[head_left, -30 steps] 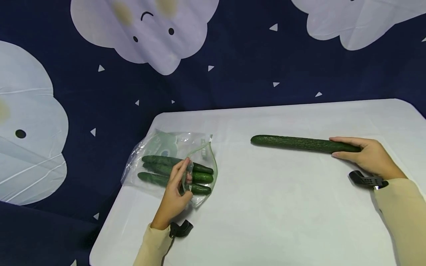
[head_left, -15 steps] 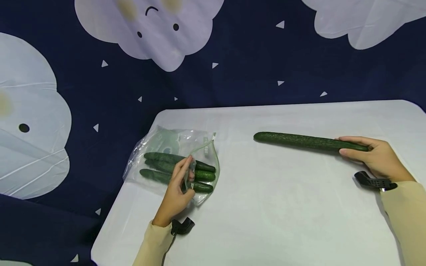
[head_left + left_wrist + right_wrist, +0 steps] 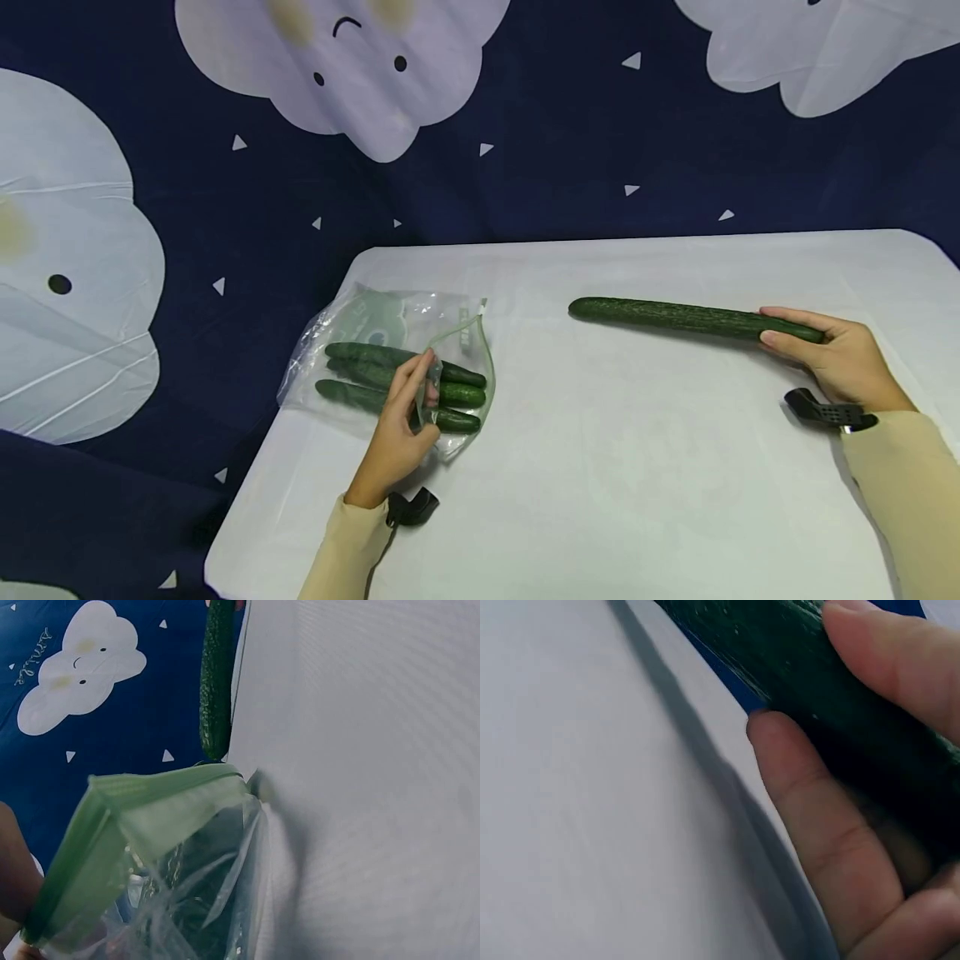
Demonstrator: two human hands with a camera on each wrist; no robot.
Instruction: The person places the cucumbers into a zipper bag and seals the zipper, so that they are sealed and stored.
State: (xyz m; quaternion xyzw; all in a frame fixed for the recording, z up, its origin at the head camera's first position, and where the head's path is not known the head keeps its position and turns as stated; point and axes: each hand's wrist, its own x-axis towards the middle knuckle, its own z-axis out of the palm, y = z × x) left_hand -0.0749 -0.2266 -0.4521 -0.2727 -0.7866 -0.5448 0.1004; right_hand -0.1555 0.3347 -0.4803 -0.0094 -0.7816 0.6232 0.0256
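Two hands at work over a white table (image 3: 637, 475), both occupied. Head view: left hand (image 3: 397, 437) has thumb and fingers closed over the near lip of a clear zip bag (image 3: 378, 317), plastic pinched between them, a fingertip showing through the film; index and middle fingers extend rather straight. Bag lies flat on the table's left part, green-edged mouth turned right; three cucumbers (image 3: 348, 395) lie inside, side by side, partly covered by the hand. Right hand (image 3: 847, 358) is clamped on the right end of a longer cucumber (image 3: 667, 317), thumb on the near side, fingers on the far side; its free end points left toward the bag, well apart from it. Left wrist view: bag mouth gapes, green rim standing up; blurred part of the hand at the left edge, grip itself mostly out of frame. Long cucumber hangs at the top, seen against the blue backdrop (image 3: 169, 690). Right wrist view: thumb and fingers lie along opposite sides of the dark, bumpy cucumber, touching it; its shadow falls on the white surface alongside.
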